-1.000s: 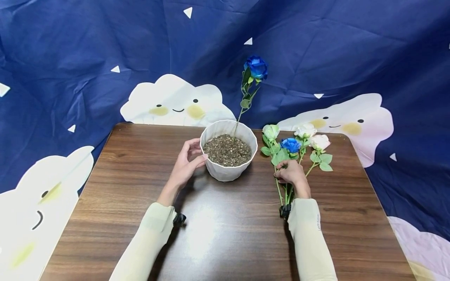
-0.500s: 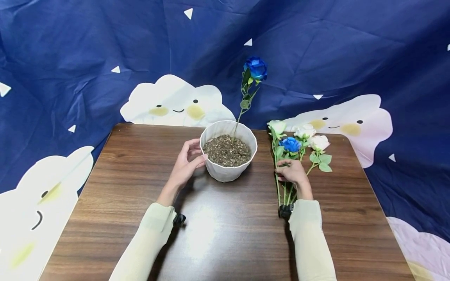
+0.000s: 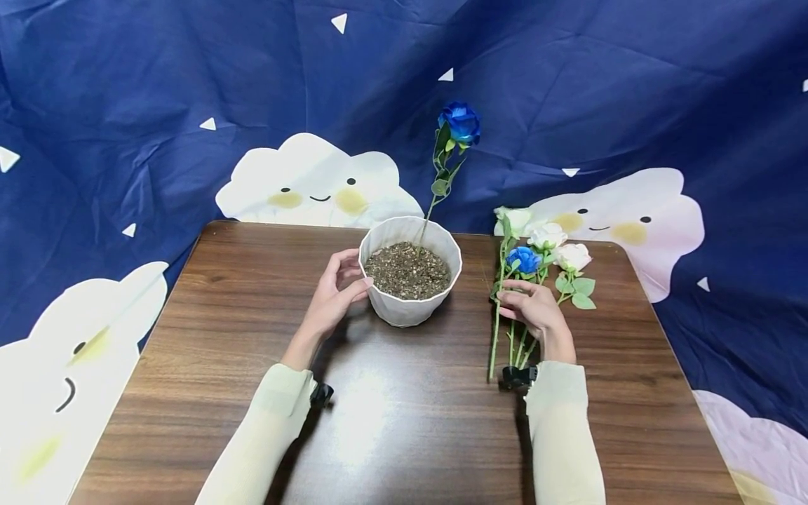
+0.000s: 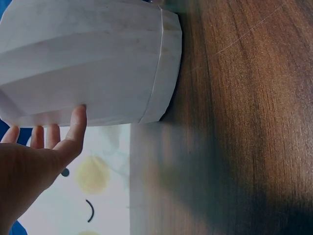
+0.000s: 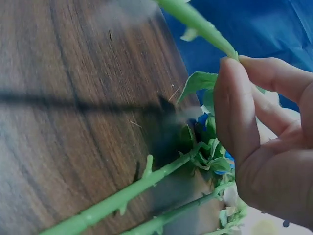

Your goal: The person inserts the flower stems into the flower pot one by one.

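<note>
A white faceted flowerpot [image 3: 409,308] filled with soil [image 3: 404,270] stands near the table's far edge. One blue rose [image 3: 459,123] rises upright from the soil, leaning a little right. My left hand [image 3: 333,294] rests against the pot's left side; in the left wrist view its thumb and fingertips touch the wall without wrapping round it. Between thumb and index finger, my right hand [image 3: 536,308] pinches the green stem [image 5: 200,22] of a pale green-white rose [image 3: 516,219]. That stem is raised above the other stems, its cut end hanging toward the table's front.
Beside and under the right hand lie another blue rose [image 3: 524,259], a white rose [image 3: 548,235] and a pale pink rose [image 3: 573,257], stems toward the front. The brown wooden table [image 3: 404,435] ends at a blue cloud-print cloth [image 3: 353,70].
My right hand has lifted the pale green-white rose off the table and shifted slightly right, its flower swinging right and its stem end left. The left hand and pot have stayed still.
</note>
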Available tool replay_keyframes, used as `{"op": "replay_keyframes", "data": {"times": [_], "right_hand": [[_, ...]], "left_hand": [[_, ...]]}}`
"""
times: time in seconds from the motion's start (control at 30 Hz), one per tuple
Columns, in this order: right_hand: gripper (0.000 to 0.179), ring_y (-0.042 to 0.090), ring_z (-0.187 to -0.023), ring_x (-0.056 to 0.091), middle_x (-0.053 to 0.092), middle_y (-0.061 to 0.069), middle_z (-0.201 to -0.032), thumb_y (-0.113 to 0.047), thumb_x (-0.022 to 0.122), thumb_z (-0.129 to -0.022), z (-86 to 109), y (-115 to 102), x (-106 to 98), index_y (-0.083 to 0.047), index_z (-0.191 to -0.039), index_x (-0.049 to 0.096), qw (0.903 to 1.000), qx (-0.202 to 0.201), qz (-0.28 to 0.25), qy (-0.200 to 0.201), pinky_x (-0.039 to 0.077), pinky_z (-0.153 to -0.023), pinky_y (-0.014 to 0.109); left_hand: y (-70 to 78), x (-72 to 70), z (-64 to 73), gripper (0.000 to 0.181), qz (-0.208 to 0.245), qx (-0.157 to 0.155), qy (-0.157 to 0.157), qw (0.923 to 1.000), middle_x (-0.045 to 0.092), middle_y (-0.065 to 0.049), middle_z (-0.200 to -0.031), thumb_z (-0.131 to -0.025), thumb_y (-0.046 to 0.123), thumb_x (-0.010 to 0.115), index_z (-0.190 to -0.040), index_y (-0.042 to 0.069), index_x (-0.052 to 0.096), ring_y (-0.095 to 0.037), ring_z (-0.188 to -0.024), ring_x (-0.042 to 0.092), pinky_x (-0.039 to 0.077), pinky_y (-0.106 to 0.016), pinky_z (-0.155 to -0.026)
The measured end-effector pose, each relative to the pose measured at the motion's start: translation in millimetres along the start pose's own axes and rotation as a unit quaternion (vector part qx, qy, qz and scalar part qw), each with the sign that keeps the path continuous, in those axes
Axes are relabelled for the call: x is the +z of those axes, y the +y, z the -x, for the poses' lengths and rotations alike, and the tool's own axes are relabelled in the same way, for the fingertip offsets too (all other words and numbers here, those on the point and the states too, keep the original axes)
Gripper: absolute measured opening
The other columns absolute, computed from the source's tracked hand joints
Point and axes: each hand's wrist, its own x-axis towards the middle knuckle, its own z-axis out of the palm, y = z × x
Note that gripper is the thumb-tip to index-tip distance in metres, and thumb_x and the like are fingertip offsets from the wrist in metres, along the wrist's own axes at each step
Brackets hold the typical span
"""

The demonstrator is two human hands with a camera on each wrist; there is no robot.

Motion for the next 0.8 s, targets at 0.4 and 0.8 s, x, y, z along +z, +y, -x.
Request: {"op": "replay_keyframes", "data": {"times": [0.4,0.8], "right_hand": [[0.018,0.019,-0.082,0.072,0.075,0.010,-0.091,0.011,0.057,-0.097,4.5,-5.2,1.7,-0.003,-0.108,0.063,0.9862,-0.081,-0.139,-0.037,0.064,-0.077,0.031],[0.019,0.016,-0.082,0.070,0.073,0.008,-0.088,0.013,0.054,-0.098,11.9,-26.9,9.4,-0.005,-0.102,0.057,0.9753,-0.127,-0.177,-0.037,0.064,-0.073,0.029]], "left_hand": [[1.1,0.2,0.1,0.060,0.002,0.001,-0.002,1.0000,0.043,-0.024,-0.136,-0.091,-0.001,0.066,-0.145,0.001,0.040,-0.032,-0.118,0.051,0.060,-0.047,-0.090],[0.0,-0.8,-1.2,0.061,0.009,-0.003,-0.002,1.0000,0.044,-0.024,-0.137,-0.090,0.000,0.067,-0.145,0.001,0.040,-0.030,-0.117,0.052,0.059,-0.048,-0.092]]}}
